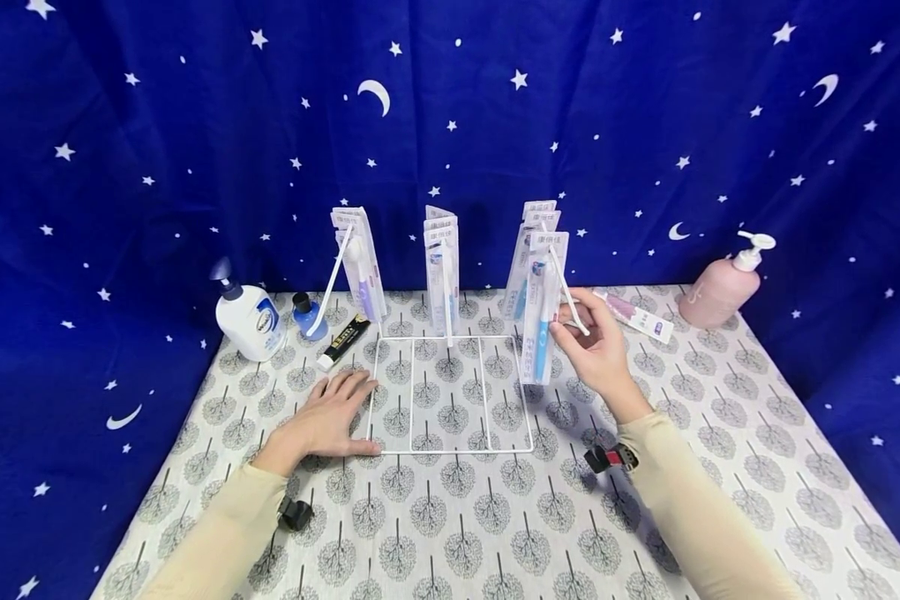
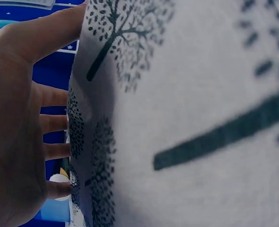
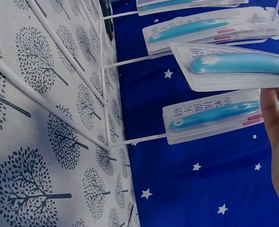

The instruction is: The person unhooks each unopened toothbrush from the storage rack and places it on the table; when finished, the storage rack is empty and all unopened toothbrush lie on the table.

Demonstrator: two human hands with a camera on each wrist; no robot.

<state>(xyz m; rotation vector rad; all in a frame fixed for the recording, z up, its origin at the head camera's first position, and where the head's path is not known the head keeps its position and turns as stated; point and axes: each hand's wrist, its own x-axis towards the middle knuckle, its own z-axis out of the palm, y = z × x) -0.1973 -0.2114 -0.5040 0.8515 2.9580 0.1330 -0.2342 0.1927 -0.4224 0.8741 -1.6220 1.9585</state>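
Observation:
My right hand pinches the edge of a packaged toothbrush with a blue handle, the frontmost at the right arm of a white wire display rack. In the right wrist view, my fingers are at the lower edge of its clear package. Other packaged toothbrushes hang behind it. My left hand lies flat on the patterned cloth with fingers spread, its thumb at the rack's front left corner. In the left wrist view, the left palm shows beside the cloth.
More packaged toothbrushes hang on the rack's left arm and middle arm. At left stand a white pump bottle and a blue bottle, near a black tube. A pink tube and pink pump bottle are at right.

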